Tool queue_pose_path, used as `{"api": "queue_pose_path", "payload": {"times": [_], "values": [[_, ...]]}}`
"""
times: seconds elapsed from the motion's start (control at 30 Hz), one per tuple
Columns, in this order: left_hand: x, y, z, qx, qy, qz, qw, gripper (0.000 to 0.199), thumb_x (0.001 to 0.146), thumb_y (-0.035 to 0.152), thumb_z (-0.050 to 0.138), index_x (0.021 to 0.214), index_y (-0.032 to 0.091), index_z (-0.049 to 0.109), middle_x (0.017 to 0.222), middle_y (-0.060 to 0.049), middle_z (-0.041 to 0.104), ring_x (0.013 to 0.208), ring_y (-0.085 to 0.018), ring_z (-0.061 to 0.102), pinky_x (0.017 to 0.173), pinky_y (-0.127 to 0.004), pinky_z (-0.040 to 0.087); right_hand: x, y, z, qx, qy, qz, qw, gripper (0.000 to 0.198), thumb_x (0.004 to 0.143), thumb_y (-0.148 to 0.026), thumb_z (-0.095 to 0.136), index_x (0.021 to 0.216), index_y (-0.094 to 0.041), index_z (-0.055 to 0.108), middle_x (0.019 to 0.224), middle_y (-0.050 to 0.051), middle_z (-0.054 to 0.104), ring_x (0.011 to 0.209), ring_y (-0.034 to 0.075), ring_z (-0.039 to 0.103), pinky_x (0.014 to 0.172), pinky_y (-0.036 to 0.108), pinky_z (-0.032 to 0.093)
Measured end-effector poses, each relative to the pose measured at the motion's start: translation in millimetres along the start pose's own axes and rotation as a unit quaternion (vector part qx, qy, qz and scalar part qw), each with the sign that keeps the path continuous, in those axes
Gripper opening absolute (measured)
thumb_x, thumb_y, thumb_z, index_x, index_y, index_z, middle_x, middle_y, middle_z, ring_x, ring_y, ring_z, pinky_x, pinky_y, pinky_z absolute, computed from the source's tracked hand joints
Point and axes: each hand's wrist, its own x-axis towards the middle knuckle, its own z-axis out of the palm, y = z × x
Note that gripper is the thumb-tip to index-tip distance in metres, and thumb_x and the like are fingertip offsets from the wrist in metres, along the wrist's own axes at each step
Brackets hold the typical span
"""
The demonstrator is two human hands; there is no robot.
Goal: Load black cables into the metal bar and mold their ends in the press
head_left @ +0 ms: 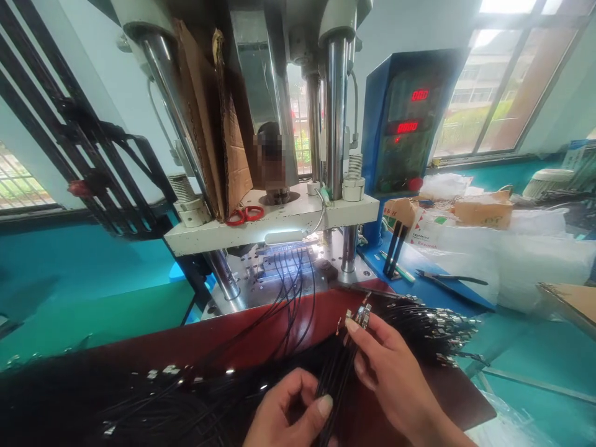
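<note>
A small bundle of black cables with metal connectors at its upper end runs between my hands. My right hand pinches it just below the metal connectors. Lower down, my left hand has its thumb and fingers closed around the same cables. Beyond them, several thin black cables lead out of a lit mould in the press and hang over the red-brown board. To the right of my right hand lies a thick pile of cables with metal ends.
A mass of black cables covers the board's left side. Red-handled scissors and cardboard sheets rest on the press plate. Pliers lie on the blue surface beside a blue control box. White bags stand at right.
</note>
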Motion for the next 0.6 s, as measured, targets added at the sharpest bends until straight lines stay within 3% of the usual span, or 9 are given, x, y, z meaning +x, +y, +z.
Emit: {"api": "queue_pose_path", "payload": {"times": [0.33, 0.6], "values": [[5.1, 0.7, 5.4, -0.031, -0.027, -0.021, 0.999, 0.042, 0.072, 0.042, 0.074, 0.073, 0.022, 0.037, 0.054, 0.004, 0.058, 0.048, -0.013, 0.056, 0.050, -0.025, 0.044, 1.8, -9.3, -6.6, -0.075, -0.094, -0.022, 0.993, 0.027, 0.087, -0.043, 0.063, 0.084, -0.017, 0.057, 0.060, -0.008, 0.038, 0.044, 0.003, 0.029, 0.036, 0.016, 0.022], [-1.7, 14.8, 12.3, -0.071, 0.006, -0.030, 0.997, 0.035, 0.075, 0.045, 0.070, 0.080, 0.019, 0.048, 0.064, 0.004, 0.054, 0.056, -0.016, 0.061, 0.055, -0.030, 0.051, 1.1, -13.3, -11.2, -0.117, -0.079, -0.007, 0.990, 0.028, 0.083, -0.042, 0.068, 0.082, -0.016, 0.059, 0.055, -0.008, 0.038, 0.042, 0.003, 0.028, 0.037, 0.018, 0.018]]}}
